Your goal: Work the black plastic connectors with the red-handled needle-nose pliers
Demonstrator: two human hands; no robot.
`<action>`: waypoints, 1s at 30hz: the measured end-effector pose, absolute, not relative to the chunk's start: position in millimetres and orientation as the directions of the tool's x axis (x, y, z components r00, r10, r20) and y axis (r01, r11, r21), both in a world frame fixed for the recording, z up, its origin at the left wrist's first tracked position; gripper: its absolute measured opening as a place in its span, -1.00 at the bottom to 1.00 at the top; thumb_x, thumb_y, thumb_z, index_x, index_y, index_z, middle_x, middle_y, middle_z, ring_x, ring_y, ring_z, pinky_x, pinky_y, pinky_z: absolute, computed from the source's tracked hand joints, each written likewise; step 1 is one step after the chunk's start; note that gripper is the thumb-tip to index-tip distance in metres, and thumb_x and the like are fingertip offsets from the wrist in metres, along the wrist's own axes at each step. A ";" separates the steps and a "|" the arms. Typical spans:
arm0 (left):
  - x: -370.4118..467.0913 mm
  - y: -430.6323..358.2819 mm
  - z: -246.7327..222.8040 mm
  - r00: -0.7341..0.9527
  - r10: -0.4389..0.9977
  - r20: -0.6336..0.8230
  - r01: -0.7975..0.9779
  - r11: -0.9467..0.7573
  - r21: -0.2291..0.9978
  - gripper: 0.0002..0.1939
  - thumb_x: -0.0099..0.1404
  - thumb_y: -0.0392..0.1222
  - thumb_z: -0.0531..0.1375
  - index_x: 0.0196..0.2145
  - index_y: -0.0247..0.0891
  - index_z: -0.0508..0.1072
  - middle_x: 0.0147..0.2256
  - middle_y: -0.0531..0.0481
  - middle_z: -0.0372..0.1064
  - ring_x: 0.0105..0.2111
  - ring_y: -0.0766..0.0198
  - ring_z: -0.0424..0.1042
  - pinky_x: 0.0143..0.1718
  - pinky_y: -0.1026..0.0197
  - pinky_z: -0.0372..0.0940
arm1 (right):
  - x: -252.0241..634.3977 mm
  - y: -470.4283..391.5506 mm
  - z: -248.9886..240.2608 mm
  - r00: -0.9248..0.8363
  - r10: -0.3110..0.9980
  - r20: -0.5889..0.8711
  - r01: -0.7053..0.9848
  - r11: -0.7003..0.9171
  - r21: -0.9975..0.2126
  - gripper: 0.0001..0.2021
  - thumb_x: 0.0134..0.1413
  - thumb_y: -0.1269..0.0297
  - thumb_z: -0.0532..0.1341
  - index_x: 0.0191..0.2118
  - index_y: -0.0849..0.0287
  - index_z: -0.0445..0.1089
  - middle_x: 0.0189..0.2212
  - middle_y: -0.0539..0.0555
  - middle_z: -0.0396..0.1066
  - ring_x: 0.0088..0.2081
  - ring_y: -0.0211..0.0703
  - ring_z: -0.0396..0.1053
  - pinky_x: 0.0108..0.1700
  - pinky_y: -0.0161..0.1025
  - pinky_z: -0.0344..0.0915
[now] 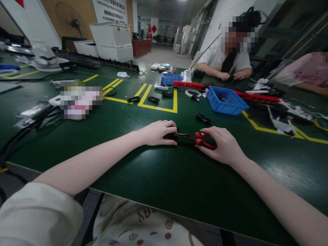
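My right hand (224,143) is closed around the red and black handles of long-nose pliers (188,136), which lie level just above or on the green table. Their jaws point left and meet a small black part (170,136) gripped in my left hand (160,133). The fingers cover most of that part, so its kind is unclear. Behind my right hand lies a similar black part (204,119). Several more small black parts (153,99) rest farther back, in and beside a yellow-taped square.
A blue bin (227,102) stands at the back right, a smaller blue bin (171,79) farther off. A red strip (189,84) runs behind them. Cables (38,128) and a blurred-out pink item (82,102) lie left. A co-worker (228,61) sits across the green table (153,177).
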State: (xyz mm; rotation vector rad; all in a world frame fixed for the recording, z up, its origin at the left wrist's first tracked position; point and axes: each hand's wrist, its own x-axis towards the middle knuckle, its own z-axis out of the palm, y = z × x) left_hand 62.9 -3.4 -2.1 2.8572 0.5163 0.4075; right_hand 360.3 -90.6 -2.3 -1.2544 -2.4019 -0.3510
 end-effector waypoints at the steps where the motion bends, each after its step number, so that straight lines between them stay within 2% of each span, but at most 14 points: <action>1: 62.8 -3.6 -1.9 0.900 0.369 0.231 0.311 -0.917 0.250 -0.58 0.42 0.14 0.17 0.01 -0.26 0.44 0.14 -0.20 0.32 0.05 0.04 0.40 0.01 0.07 0.30 | 360.7 -90.2 -2.9 -0.511 0.723 0.464 0.824 0.566 0.026 -0.55 0.14 0.02 0.30 0.06 0.15 0.34 -0.10 0.22 0.50 -0.11 0.12 0.46 -0.11 0.01 0.35; 10: 63.4 -3.9 -2.2 0.899 0.381 0.218 0.330 -0.914 0.237 -0.55 0.41 0.12 0.18 0.05 -0.28 0.39 0.15 -0.20 0.32 0.07 0.05 0.39 0.04 0.08 0.28 | 358.9 -90.0 -5.8 -0.474 0.734 0.486 0.825 0.563 -0.046 -0.58 0.13 0.02 0.32 0.03 0.11 0.35 -0.09 0.17 0.53 -0.08 0.11 0.48 -0.03 0.06 0.32; 15: 63.9 -5.2 -0.2 0.885 0.414 0.213 0.353 -0.895 0.275 -0.50 0.39 0.13 0.20 0.08 -0.29 0.34 0.11 -0.19 0.36 0.05 0.06 0.41 0.02 0.09 0.28 | 359.7 -89.5 -7.8 -0.465 0.745 0.479 0.834 0.550 -0.045 -0.59 0.12 0.01 0.33 0.01 0.09 0.36 -0.11 0.14 0.55 -0.11 0.08 0.49 0.01 0.09 0.29; 21: 62.9 -6.6 -0.6 0.883 0.404 0.238 0.343 -0.902 0.261 -0.39 0.40 0.10 0.20 0.27 -0.25 0.22 0.15 -0.21 0.33 0.04 0.06 0.41 0.05 0.09 0.28 | 360.2 -89.1 -6.4 -0.498 0.719 0.485 0.823 0.569 0.002 -0.62 0.14 0.00 0.31 -0.02 0.10 0.37 -0.15 0.14 0.56 -0.15 0.07 0.50 -0.01 0.08 0.28; 30: 62.7 -3.1 -5.4 0.897 0.352 0.267 0.295 -0.927 0.230 -0.44 0.42 0.10 0.18 0.24 -0.26 0.33 0.14 -0.23 0.33 0.04 0.04 0.41 0.04 0.05 0.31 | 361.6 -89.8 -7.1 -0.476 0.703 0.528 0.836 0.548 0.023 -0.55 0.11 0.02 0.34 0.05 0.09 0.36 -0.07 0.16 0.54 -0.05 0.11 0.49 0.04 0.09 0.27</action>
